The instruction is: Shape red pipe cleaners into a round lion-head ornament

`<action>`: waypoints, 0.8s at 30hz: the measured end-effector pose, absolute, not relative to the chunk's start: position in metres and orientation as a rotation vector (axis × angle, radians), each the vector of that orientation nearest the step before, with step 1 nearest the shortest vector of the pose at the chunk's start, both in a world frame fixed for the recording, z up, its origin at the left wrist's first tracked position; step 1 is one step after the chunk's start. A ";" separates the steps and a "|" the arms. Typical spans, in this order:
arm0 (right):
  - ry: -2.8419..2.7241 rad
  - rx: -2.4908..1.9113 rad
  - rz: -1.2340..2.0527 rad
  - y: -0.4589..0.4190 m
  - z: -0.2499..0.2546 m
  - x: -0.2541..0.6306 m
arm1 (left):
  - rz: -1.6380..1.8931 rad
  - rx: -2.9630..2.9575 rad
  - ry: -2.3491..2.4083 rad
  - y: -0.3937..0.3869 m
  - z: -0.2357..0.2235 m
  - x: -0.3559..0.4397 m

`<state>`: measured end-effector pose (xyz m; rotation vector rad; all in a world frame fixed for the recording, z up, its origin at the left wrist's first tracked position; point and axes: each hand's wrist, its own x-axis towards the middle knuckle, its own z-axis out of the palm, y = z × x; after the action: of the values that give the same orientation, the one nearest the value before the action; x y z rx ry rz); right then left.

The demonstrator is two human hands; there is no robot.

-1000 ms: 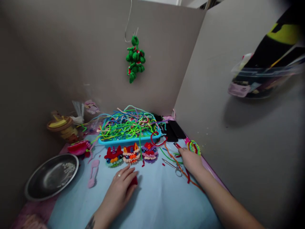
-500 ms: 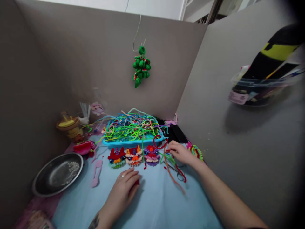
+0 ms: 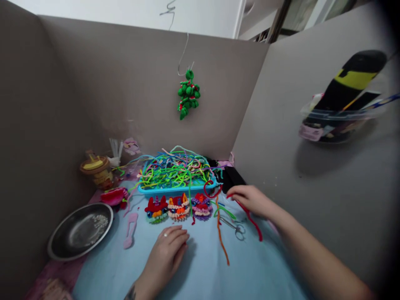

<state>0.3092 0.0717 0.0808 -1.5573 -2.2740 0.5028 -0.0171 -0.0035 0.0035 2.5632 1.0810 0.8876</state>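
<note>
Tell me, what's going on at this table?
A person's right hand holds a red strand near a pair of scissors. The left hand is on or just above the blue cloth; whether it holds anything is hidden. Three colorful fuzzy figures sit in a row before a blue tray heaped with colored strands.

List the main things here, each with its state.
Right hand, pinching the red strand
Red strand, pinched, one end trailing
Left hand, fingers curled, underside hidden
Scissors, lying down, blade opening unclear
Orange strand, lying loose
Blue tray, heaped with multicoloured strands
Metal bowl, uncovered, pale bits inside
Three yarn faces, side by side
Green ornament, hanging
</note>
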 end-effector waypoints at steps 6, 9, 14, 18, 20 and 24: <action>-2.455 -1.577 0.567 0.104 0.007 0.263 | 0.895 2.525 1.109 0.000 -0.001 -0.019; -2.586 -1.536 0.611 0.109 -0.005 0.275 | 0.934 2.480 1.186 0.003 -0.003 -0.022; -2.726 -1.694 0.470 0.104 0.004 0.316 | 0.934 2.495 1.155 0.003 -0.002 -0.021; -2.616 -1.748 0.335 0.098 0.026 0.331 | 0.907 2.522 1.086 0.000 0.000 -0.018; -2.514 -1.671 0.233 0.097 0.035 0.328 | 0.901 2.516 1.085 0.000 0.000 -0.017; -2.532 -1.682 0.041 0.103 0.031 0.306 | 0.928 2.500 1.109 0.002 -0.001 -0.017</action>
<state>0.3057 0.1034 0.0314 -1.6821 -2.5322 0.0406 -0.0173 0.0021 -0.0015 2.5002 1.1090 0.9277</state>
